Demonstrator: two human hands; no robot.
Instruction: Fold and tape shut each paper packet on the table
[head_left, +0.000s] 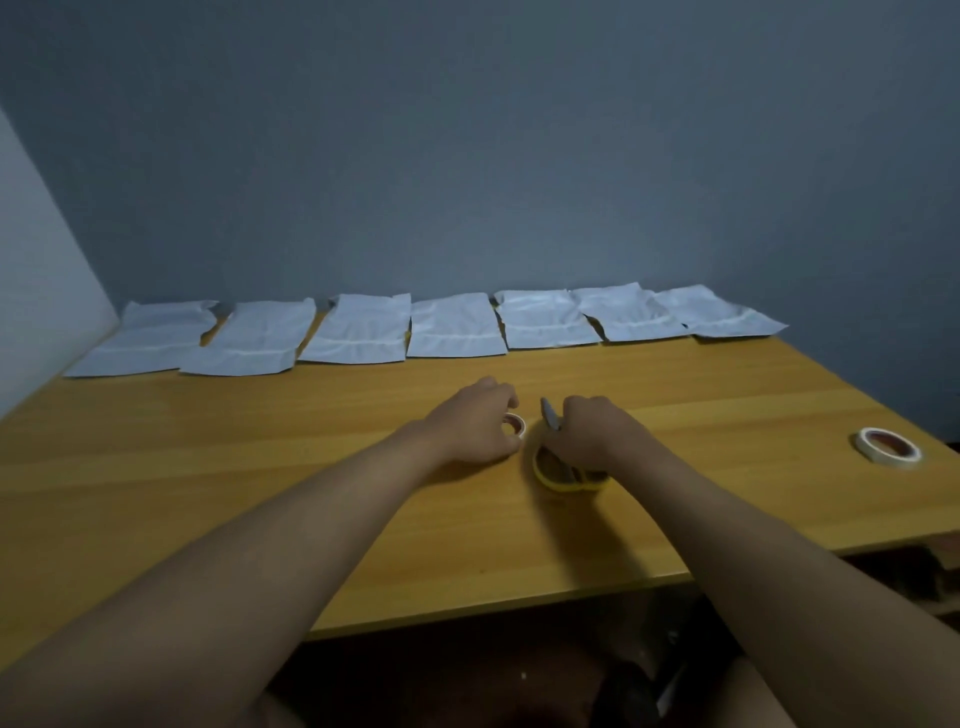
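A: Where are the paper packets (415, 327)?

B: Seven of them lie flat in a row across the middle of the frame, along the far edge of the wooden table (208, 457), against the grey wall (467, 156). Each has its long axis running away from the person, toward the wall. The row's ends fan outward slightly, and some neighbours overlap at the edges.

A: And the hands?

B: Both are at frame centre, near each other. The left hand (478, 423) is curled around a small tape roll (514, 423), which peeks out on its right side. The right hand (592, 434) grips yellow-handled scissors (558, 457); the blades stick out above the fist, pointing up-frame toward the packets, the handles lie toward the person.

A: Are the blades parted?

B: I cannot tell; they look like one dark sliver.

A: Anything else?

B: A second tape roll (888, 448) lies flat at the right of the frame, well apart from the hands.
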